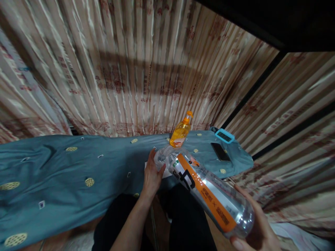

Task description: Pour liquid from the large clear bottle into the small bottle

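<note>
My right hand (258, 223) is wrapped round the base of a large clear plastic bottle (209, 195) with an orange and silver label. The bottle lies tilted, its narrow end pointing up and left. At that end my left hand (153, 176) curls its fingers round a clear cup (160, 156). Bottle and cup overlap here, so I cannot tell whether they touch. A white sheet (166, 173) shows partly below them. Just behind stands an orange pump bottle (180, 134) of yellow liquid.
A teal patterned cloth (60, 174) covers the low table. On its right side lie a dark phone (220, 152) and a blue-framed digital clock (224, 136). Pleated curtains (146, 69) hang behind, with dark frame bars (255, 87) at the right. My legs (188, 223) are below.
</note>
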`<action>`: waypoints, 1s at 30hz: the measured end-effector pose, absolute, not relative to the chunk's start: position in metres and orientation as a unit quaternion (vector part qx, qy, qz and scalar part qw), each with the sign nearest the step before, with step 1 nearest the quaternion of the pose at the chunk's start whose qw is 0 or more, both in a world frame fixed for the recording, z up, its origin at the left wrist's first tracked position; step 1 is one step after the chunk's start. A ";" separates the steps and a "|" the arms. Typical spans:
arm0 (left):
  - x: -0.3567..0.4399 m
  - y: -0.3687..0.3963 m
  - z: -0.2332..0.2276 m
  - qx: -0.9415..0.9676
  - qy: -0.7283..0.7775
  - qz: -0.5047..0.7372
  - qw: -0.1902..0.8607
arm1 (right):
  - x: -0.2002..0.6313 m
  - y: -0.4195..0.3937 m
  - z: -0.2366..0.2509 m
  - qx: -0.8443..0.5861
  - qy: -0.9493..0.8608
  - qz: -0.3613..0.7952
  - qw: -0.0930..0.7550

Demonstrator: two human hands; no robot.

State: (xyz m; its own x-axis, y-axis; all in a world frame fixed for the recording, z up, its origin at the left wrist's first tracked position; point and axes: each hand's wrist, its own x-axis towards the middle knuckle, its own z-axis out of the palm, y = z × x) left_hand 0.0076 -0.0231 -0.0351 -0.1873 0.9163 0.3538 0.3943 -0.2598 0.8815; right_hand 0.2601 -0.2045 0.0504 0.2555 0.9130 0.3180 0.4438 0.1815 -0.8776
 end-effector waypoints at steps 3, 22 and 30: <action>0.008 -0.023 -0.036 0.588 0.556 0.534 0.245 | 0.273 -0.204 0.046 -0.584 -0.613 0.215 0.488; 0.009 -0.021 -0.037 0.577 0.566 0.544 0.225 | 0.287 -0.201 0.039 -0.541 -0.689 0.207 0.436; 0.008 -0.019 -0.034 0.564 0.568 0.545 0.251 | 0.286 -0.202 0.038 -0.544 -0.694 0.188 0.432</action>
